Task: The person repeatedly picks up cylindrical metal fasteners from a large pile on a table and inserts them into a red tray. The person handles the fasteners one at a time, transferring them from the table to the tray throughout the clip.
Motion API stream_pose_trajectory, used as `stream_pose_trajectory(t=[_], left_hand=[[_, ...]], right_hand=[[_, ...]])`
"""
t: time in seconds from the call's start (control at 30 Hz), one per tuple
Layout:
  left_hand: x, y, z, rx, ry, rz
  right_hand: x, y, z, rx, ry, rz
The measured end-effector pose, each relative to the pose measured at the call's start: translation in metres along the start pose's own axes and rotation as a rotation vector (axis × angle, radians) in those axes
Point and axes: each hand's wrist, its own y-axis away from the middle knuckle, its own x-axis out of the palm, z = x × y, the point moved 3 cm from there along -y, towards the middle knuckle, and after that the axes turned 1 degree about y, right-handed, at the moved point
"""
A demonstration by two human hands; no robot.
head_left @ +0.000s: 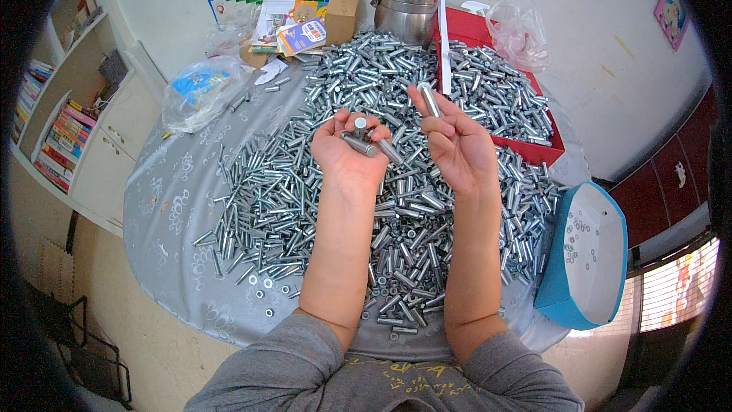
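My left hand [342, 154] is palm up with its fingers curled round several short, shiny metal cylinders [358, 145]; one points its round end upward. Beside it, my right hand [463, 151] pinches a single metal cylinder [429, 99] upright between thumb and fingers. Both hands hover over a large heap of similar metal cylinders [412, 206], some hollow-looking at the end. A few small metal rings [268, 283] lie near the heap's front left.
The grey patterned cloth [171, 221] covers a round table. A red box [553, 149] overflows with cylinders at the back right. A blue-sided tray [583, 290] with small rings stands at the right edge. A steel pot [408, 11], cardboard box [343, 11] and plastic bag [202, 91] are behind.
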Motion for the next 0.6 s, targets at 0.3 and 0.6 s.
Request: stream_pose_trajectory(t=[0.3, 0.6], left_hand=[[0.0, 0.0, 0.001, -0.009, 0.006, -0.001], [0.0, -0.001, -0.001, -0.004, 0.006, -0.015]], right_hand=[[-0.008, 0.001, 0.001, 0.057, 0.008, 0.148], [0.002, 0.0, 0.002, 0.001, 0.149, 0.189]])
